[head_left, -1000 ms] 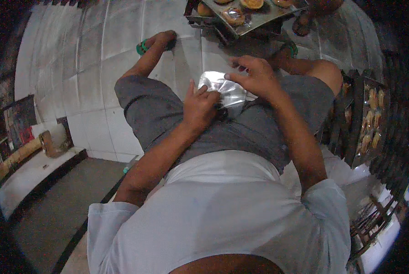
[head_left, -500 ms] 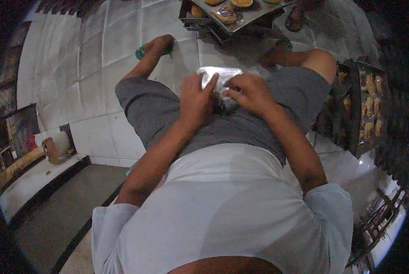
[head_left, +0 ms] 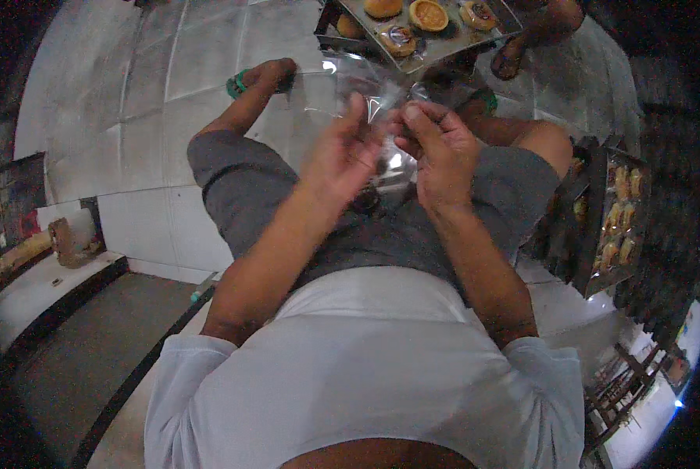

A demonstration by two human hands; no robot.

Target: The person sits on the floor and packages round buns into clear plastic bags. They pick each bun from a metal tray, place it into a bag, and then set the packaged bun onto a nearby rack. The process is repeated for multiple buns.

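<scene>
My right hand (head_left: 447,152) is closed in a pinch, thumb against fingers, on a clear plastic bag (head_left: 358,74) that spreads up over the floor. Close beside it, my left hand (head_left: 340,152) is turned partly palm up and blurred. Its thumb stands apart from its fingers near the bag, and I see nothing gripped in it. Shiny clear plastic (head_left: 399,162) lies below the hands, over my lap. Just beyond the bag, a metal tray (head_left: 443,55) holds several round buns (head_left: 429,14), one of them wrapped (head_left: 397,39).
To the right stand dark trays (head_left: 600,270) with wrapped baked goods (head_left: 617,211). Another person's foot (head_left: 508,61) is beside the front tray. A low ledge (head_left: 60,285) with a brown block (head_left: 64,242) runs along the left. Tiles (head_left: 143,117) cover the floor.
The plastic has been lifted off my lap and opened out toward the tray. My left hand has turned palm upward, and my right hand now pinches the bag. The view has shifted slightly.
</scene>
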